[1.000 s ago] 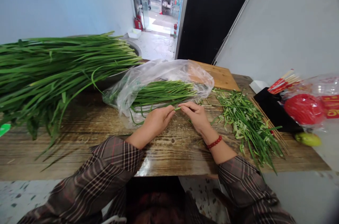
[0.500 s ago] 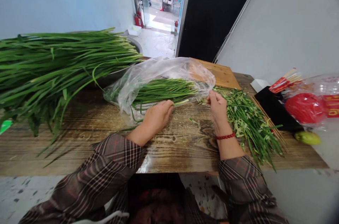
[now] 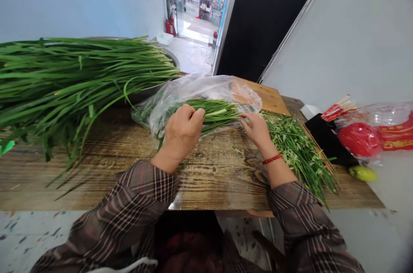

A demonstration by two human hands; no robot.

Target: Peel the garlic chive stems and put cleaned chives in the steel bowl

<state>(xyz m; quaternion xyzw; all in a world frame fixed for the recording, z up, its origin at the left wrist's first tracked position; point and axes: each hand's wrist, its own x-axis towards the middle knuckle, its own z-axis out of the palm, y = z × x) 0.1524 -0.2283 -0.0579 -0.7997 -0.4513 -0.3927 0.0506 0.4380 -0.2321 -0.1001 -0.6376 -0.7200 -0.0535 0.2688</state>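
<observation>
Green chives (image 3: pixel 222 105) lie in a clear plastic bag (image 3: pixel 206 81) at the middle of the wooden table (image 3: pixel 213 187). My left hand (image 3: pixel 183 133) is closed round a chive stalk with a pale end, over the near side of the bundle. At the bundle's right ends is my right hand (image 3: pixel 256 130), thumb and forefinger apart, the other fingers curled; nothing shows between them. A heap of chive trimmings (image 3: pixel 297 148) lies to its right. Long chives (image 3: pixel 80 66) fill the left side, resting across a metal basin.
Behind the bag is a wooden board (image 3: pixel 271 96). At the right are a black box (image 3: pixel 329 139), a red packaged item (image 3: pixel 359 139) and a yellow-green fruit (image 3: pixel 363 173). A doorway stands open beyond the table.
My left hand has moved up and over the bagged bundle with the stalk. My right hand has shifted slightly left and down, its thumb and forefinger now parted. The view has shifted a little.
</observation>
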